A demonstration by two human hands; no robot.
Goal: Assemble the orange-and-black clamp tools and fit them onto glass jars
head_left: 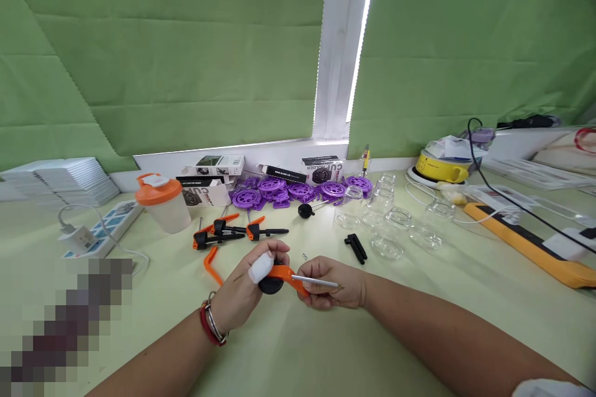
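In front of me, my left hand (246, 285) is closed on a black round part (270, 286) joined to a curved orange lever (282, 271). A white wrap covers its thumb. My right hand (335, 282) pinches the far end of the orange lever, and a thin silver rod (319, 282) lies along its fingers. Whether the rod is fixed to the lever I cannot tell. Just beyond the hands are tiny metal pieces (305, 255). Another loose orange lever (213, 265) lies by my left wrist. Several black-and-orange clamps (223, 234) rest farther back.
Purple wheel-shaped parts (298, 191) are heaped at the back near printed boxes (322, 170). Two black pieces (356, 248) and several clear glass-like vessels (387, 247) stand on the right. An orange-lidded shaker cup (165, 208) and a power strip (112, 229) are leftward.
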